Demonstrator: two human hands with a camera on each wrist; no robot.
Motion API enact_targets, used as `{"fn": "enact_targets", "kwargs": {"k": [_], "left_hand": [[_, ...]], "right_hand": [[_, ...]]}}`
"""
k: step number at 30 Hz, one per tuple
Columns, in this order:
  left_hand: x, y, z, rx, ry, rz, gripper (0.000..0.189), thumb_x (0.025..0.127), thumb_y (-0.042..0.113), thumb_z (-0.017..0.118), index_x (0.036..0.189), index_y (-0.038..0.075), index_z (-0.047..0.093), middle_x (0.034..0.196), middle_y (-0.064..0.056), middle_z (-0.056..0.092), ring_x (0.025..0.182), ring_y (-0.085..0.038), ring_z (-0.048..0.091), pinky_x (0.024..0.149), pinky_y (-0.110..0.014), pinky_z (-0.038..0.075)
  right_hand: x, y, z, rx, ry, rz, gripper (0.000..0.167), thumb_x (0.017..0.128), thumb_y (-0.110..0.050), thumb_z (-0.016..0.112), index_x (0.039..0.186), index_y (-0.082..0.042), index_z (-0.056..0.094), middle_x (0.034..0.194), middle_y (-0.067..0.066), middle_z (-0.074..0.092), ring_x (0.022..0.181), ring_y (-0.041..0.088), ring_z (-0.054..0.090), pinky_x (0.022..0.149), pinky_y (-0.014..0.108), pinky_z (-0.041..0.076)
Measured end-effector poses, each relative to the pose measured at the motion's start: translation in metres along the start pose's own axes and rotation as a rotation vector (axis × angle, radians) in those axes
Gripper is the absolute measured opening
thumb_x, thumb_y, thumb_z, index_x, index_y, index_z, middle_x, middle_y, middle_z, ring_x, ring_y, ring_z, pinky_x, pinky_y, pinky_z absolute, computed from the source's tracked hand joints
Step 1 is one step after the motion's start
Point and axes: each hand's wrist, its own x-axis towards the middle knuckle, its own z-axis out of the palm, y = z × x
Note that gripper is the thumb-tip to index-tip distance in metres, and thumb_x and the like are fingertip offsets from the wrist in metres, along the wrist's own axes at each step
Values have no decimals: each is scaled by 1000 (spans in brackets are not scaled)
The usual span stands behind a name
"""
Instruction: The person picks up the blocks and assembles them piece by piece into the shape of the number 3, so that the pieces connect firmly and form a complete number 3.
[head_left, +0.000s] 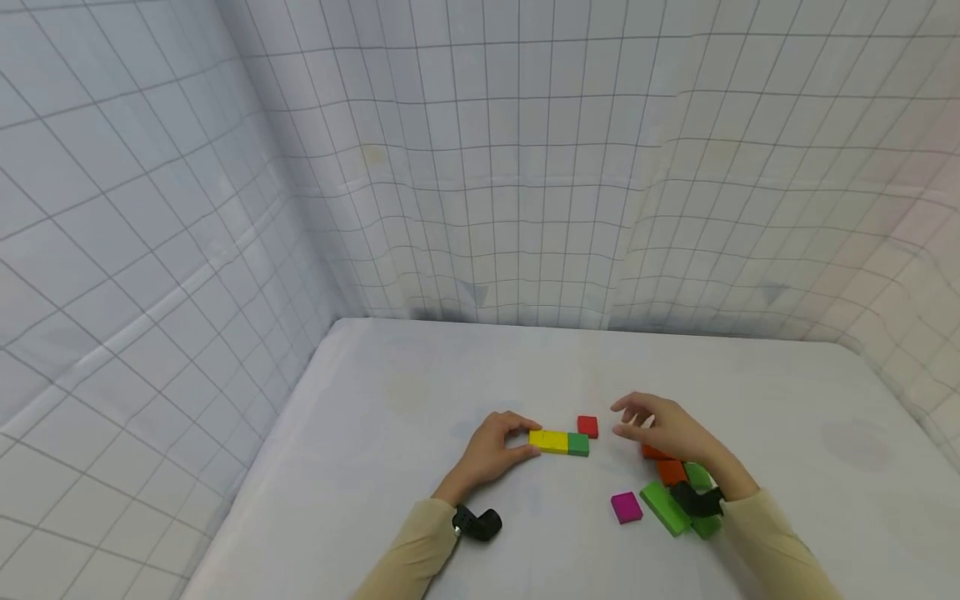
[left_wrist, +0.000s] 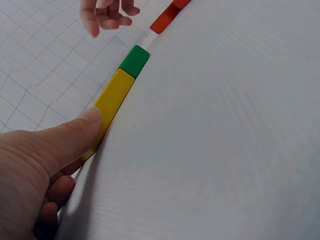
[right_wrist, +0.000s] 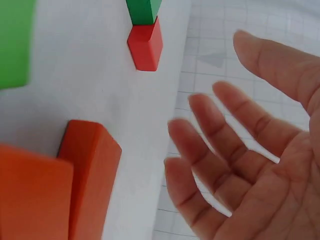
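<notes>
My left hand (head_left: 491, 450) pinches a yellow block (head_left: 555, 442) at its left end, thumb on the near side. Against the yellow block's right end lies a dark green block (head_left: 578, 445), in line with it. A small red block (head_left: 588, 427) sits at the green block's far right corner; the right wrist view shows this red block (right_wrist: 146, 46) beside the green. To the right, my right hand (head_left: 663, 427) holds nothing, its fingers loosely bent and spread apart from the thumb. It hovers over the table beside the orange blocks (right_wrist: 95, 170).
Under and near my right wrist lie an orange-red block (head_left: 672, 472), a long light green block (head_left: 665, 507) and other green pieces (head_left: 698, 476). A magenta block (head_left: 626, 507) lies left of them. White gridded cloth (head_left: 487, 167) walls the white table (head_left: 360, 500).
</notes>
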Motion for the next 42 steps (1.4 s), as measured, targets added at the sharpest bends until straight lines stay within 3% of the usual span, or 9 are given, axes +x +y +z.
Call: {"fn": "enact_targets", "kwargs": {"k": [6,11,16,25,33,42], "left_hand": [[-1,0,0,6,2,-3,30,83,31,74,111,20,70,104,10,63,86,-9,47,77,-28,39],[0,0,2,10,4,10,30,84,32,73,112,21,70,104,11,63,86,-9,47,77,-28,39],[-1,-1,2,20,9,15,31,84,32,74,112,21,70,103,11,63,85,-9,47,76,-28,39],[0,-1,2,12,14,12,31,83,31,75,111,20,70,103,10,63,83,-10,45,74,-27,38],[0,1,1,20,11,16,31,83,30,75,111,20,70,104,10,63,83,-9,46,74,-27,38],[1,2,1,26,8,9,31,82,29,75,111,20,70,102,11,63,83,-9,46,75,-26,39]], "right_hand": [[-43,-10,7,22,-77,-143,23,87,-30,70,100,-11,65,86,-9,58,77,11,53,65,26,47],[-75,-13,16,-4,-169,-131,26,82,-37,74,102,-22,67,98,-13,59,89,11,53,74,29,47],[-90,-15,20,-69,-232,-110,36,77,-43,76,109,-31,66,109,-16,55,103,11,47,85,31,46],[-87,-15,30,-207,-175,-50,50,77,-37,78,123,-24,63,106,-17,52,96,9,48,79,28,48],[-76,-16,35,-223,-119,-95,26,80,-26,76,106,-24,69,98,-17,54,87,7,51,75,27,48],[-61,-19,40,-209,-70,-74,26,77,-23,79,101,-22,69,92,-17,55,83,9,50,70,26,46]]}}
